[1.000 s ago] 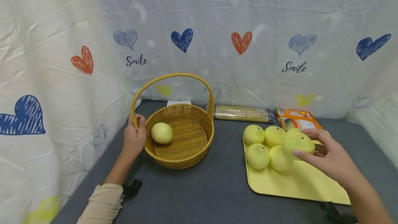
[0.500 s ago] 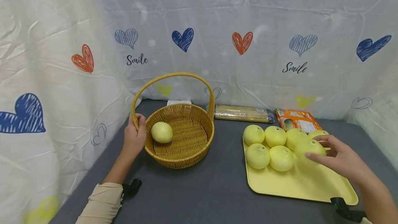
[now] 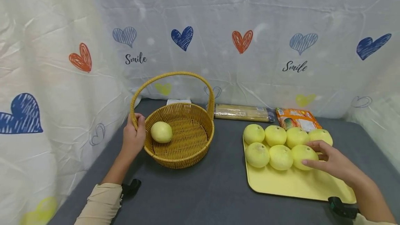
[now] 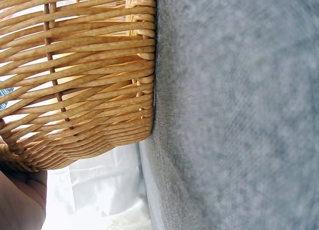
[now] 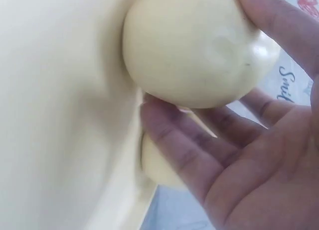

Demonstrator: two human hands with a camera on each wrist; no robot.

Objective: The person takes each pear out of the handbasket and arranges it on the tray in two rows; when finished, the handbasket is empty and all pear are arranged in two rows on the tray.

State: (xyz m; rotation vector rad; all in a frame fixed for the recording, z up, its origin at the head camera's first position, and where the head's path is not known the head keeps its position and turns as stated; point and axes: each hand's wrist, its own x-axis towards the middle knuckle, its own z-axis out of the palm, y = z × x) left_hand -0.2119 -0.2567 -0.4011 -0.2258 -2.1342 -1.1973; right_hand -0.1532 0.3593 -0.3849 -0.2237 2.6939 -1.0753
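Note:
In the head view my left hand (image 3: 134,133) grips the left foot of the arched handle of a woven basket (image 3: 179,163). One pale yellow-green melon (image 3: 161,132) lies inside the basket, at its left. The left wrist view shows the woven wall (image 4: 94,90) close up, with part of the hand at lower left. On the yellow tray (image 3: 281,183), my right hand (image 3: 332,160) holds a melon (image 3: 303,156) at the right end of the front row. Its thumb lies on one side of that melon (image 5: 194,46) and the fingers on the other.
Several other melons (image 3: 275,135) stand in two rows on the tray. Behind them lie an orange packet (image 3: 298,118) and a long wrapped bundle of sticks (image 3: 242,113). A white item (image 3: 178,101) sits behind the basket, and a printed cloth hangs at the back.
My right hand has carried its melon right, then down onto the tray, beside the front row. The left hand keeps its grip on the basket handle.

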